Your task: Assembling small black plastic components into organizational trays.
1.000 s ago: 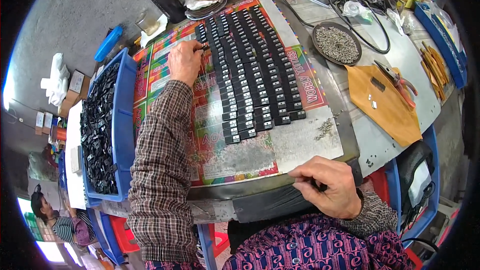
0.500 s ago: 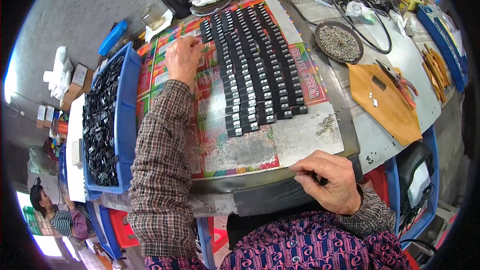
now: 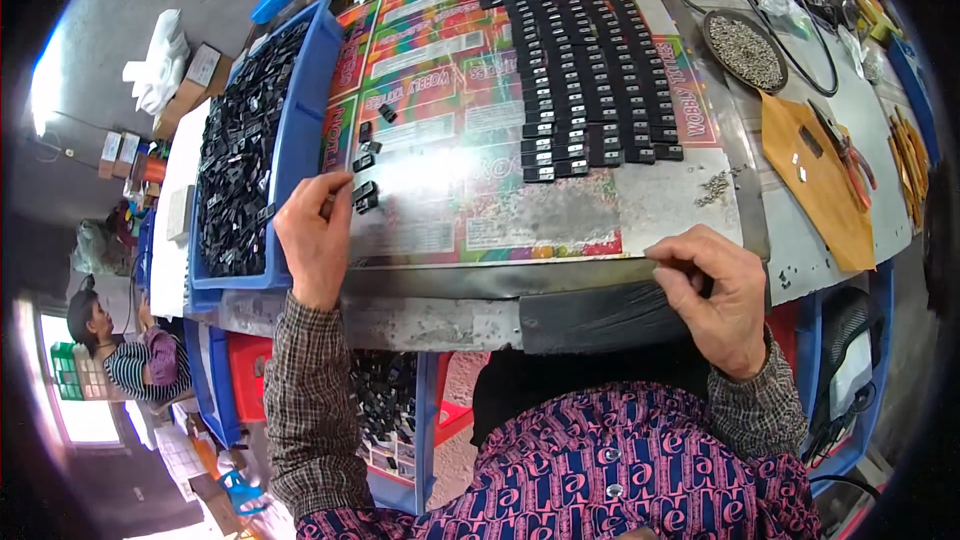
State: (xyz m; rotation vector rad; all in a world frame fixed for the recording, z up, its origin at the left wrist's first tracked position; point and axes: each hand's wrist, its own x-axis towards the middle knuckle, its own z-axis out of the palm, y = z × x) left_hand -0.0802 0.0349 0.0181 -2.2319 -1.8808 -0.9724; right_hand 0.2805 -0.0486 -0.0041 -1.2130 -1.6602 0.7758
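The left hand is curled by the table's near edge; I can't tell if it grips anything; loose black bits lie just past its fingertips; black rows run toward the far edge; the right hand, curled too, is by the near edge, grip unclear

Find on a worn grey surface a multicoloured printed sheet; right of it, a round dark dish and tan angular sheet.

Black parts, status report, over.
Left hand beside loose black parts. Right hand at front table edge. Loose ones lie between left hand and black rows.
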